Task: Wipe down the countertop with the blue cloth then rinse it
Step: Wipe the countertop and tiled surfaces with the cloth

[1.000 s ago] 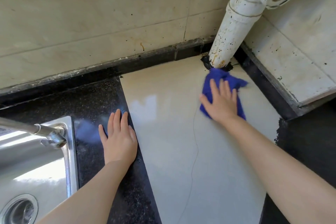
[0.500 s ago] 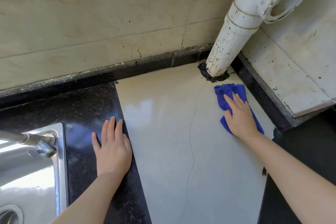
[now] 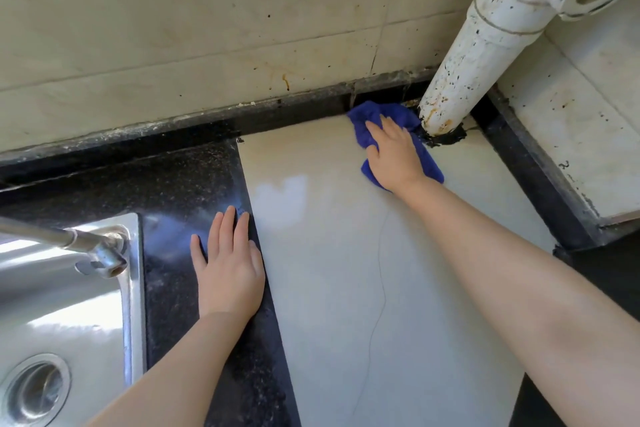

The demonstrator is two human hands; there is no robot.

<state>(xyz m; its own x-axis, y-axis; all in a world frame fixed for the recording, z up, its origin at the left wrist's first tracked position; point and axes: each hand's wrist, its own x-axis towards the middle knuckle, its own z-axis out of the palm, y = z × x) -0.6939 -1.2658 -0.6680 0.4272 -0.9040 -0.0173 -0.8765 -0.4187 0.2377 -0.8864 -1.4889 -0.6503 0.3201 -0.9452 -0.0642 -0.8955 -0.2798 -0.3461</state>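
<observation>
The blue cloth (image 3: 369, 121) lies bunched at the back of the pale countertop tile (image 3: 346, 270), against the dark back edge and just left of the white pipe's base. My right hand (image 3: 393, 156) presses flat on the cloth with straight fingers, covering most of it. My left hand (image 3: 228, 267) rests flat, fingers straight, on the black speckled counter strip (image 3: 180, 191) beside the sink. A thin crack runs down the pale tile.
A steel sink (image 3: 62, 305) with a drain and a metal tap (image 3: 86, 243) sits at the left. A stained white drain pipe (image 3: 485, 38) rises from the back right corner. Tiled walls close the back and right; a dark ledge (image 3: 533, 184) runs along the right.
My right hand has slid the cloth from right of the pipe's base up and left to the back edge. My left hand stays flat on the black strip.
</observation>
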